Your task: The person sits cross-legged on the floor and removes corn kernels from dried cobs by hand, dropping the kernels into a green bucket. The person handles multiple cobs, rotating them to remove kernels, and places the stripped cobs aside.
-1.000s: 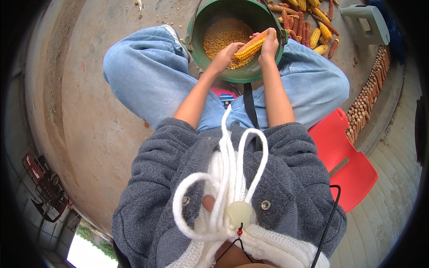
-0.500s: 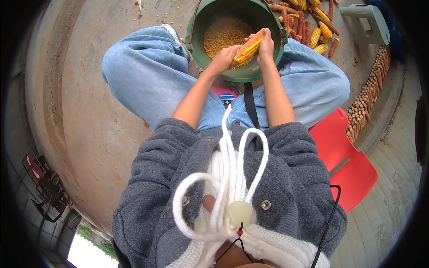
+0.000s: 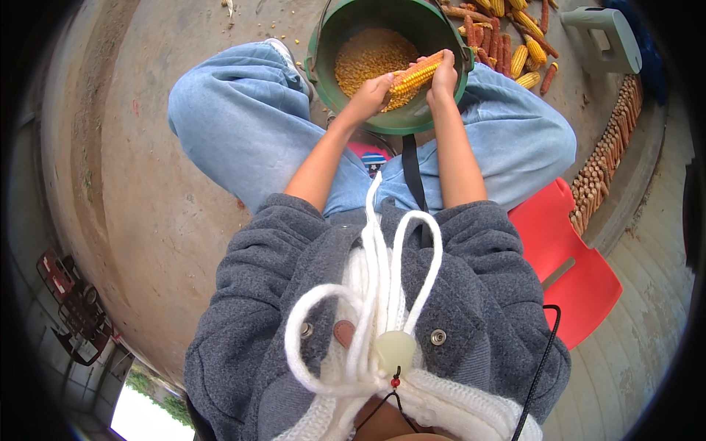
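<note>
Between my two hands is an ear of corn, tilted with its right end higher. Part of it is bare reddish cob; yellow kernels cover the rest. My left hand grips the lower left end, its fingers closed. Around the upper right end my right hand is wrapped. Both hands are over a green bucket set between my bent legs. Loose yellow kernels lie in the bottom of the bucket, partly hidden by the corn and my hands.
Beyond the bucket at the right lie yellow corn ears and stripped reddish cobs. A grey-green plastic stool stands farther right. Stacked cobs form a long row. A red chair is beside me.
The ear of corn has turned in my hands and now lies closer to level. My right hand has dropped slightly; my left hand stays at the lower end.
</note>
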A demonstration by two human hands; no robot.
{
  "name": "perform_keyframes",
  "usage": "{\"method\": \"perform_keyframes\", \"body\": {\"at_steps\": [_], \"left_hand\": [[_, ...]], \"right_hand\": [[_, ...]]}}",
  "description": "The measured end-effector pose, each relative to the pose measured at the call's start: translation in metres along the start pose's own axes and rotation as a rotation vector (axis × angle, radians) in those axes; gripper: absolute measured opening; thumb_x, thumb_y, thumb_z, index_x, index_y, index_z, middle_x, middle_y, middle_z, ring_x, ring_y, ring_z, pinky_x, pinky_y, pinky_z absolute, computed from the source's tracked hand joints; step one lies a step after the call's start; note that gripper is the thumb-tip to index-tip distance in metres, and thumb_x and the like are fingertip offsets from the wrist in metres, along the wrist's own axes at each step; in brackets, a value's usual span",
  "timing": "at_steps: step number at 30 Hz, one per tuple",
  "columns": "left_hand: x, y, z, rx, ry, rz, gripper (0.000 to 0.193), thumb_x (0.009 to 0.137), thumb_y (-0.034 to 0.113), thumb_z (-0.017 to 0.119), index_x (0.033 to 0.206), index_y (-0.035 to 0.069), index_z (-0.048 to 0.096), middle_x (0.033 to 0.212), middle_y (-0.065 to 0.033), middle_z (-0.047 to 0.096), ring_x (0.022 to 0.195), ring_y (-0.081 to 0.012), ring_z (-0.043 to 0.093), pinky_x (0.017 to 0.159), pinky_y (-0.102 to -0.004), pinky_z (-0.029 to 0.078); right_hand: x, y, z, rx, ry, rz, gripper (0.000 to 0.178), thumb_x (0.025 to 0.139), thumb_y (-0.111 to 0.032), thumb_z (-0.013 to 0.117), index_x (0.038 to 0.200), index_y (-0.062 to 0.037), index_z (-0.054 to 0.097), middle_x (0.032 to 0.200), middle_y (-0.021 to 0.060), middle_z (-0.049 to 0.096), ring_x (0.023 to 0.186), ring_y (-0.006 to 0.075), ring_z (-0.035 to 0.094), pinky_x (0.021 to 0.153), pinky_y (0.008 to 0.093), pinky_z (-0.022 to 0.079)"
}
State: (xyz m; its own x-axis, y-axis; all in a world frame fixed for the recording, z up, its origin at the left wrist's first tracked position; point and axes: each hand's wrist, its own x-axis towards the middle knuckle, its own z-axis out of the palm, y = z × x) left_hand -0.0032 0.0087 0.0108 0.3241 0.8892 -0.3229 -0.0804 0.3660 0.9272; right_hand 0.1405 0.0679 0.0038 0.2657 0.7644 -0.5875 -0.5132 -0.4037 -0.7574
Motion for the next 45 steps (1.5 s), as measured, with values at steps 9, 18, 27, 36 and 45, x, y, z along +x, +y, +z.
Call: {"method": "perform_keyframes", "body": {"at_steps": [9, 18, 27, 36, 45], "left_hand": [[0.003, 0.0, -0.005, 0.069, 0.048, -0.102, 0.044, 0.088, 0.04, 0.034, 0.106, 0.005, 0.054, 0.079, -0.003, 0.054, 0.052, -0.0083, 0.046, 0.043, -0.0215, 0.036], [0.001, -0.009, 0.003, 0.374, -0.028, 0.004, 0.045, 0.088, 0.038, 0.037, 0.115, 0.004, 0.046, 0.103, -0.0091, 0.053, 0.091, -0.0162, 0.052, 0.074, -0.0256, 0.042], [0.001, -0.01, -0.002, 0.204, -0.008, -0.18, 0.041, 0.09, 0.036, 0.033, 0.111, 0.005, 0.048, 0.084, -0.0061, 0.056, 0.068, -0.013, 0.054, 0.055, -0.0234, 0.043], [-0.002, -0.002, 0.001, 0.221, 0.052, -0.066, 0.038, 0.089, 0.033, 0.039, 0.107, 0.002, 0.05, 0.081, -0.0052, 0.055, 0.065, -0.0099, 0.053, 0.054, -0.0222, 0.043], [0.0, -0.004, 0.004, 0.13, 0.145, 0.087, 0.044, 0.089, 0.034, 0.04, 0.116, -0.001, 0.045, 0.101, -0.0105, 0.054, 0.09, -0.0144, 0.052, 0.076, -0.0255, 0.042]], "right_hand": [[-0.001, 0.004, 0.002, -0.056, -0.04, -0.007, 0.034, 0.083, -0.033, 0.041, 0.082, 0.0004, 0.042, 0.062, 0.0164, 0.055, 0.051, 0.0272, 0.057, 0.048, 0.0357, 0.049], [0.011, 0.043, 0.0, -0.279, 0.042, -0.167, 0.028, 0.083, -0.03, 0.045, 0.081, -0.0021, 0.043, 0.06, 0.013, 0.055, 0.051, 0.0219, 0.056, 0.05, 0.0314, 0.048], [0.038, 0.069, -0.015, -0.481, 0.151, -0.194, 0.052, 0.078, -0.042, 0.05, 0.099, 0.0054, 0.049, 0.088, 0.019, 0.058, 0.087, 0.0281, 0.057, 0.078, 0.0356, 0.042], [0.005, 0.053, 0.005, -0.462, 0.144, -0.21, 0.053, 0.078, -0.045, 0.049, 0.096, 0.0046, 0.049, 0.088, 0.0187, 0.058, 0.087, 0.0265, 0.056, 0.077, 0.0341, 0.042], [0.004, 0.061, 0.015, -0.383, -0.128, -0.318, 0.042, 0.089, -0.043, 0.029, 0.089, -0.0032, 0.043, 0.067, 0.0105, 0.057, 0.06, 0.016, 0.055, 0.058, 0.0271, 0.046]]}}
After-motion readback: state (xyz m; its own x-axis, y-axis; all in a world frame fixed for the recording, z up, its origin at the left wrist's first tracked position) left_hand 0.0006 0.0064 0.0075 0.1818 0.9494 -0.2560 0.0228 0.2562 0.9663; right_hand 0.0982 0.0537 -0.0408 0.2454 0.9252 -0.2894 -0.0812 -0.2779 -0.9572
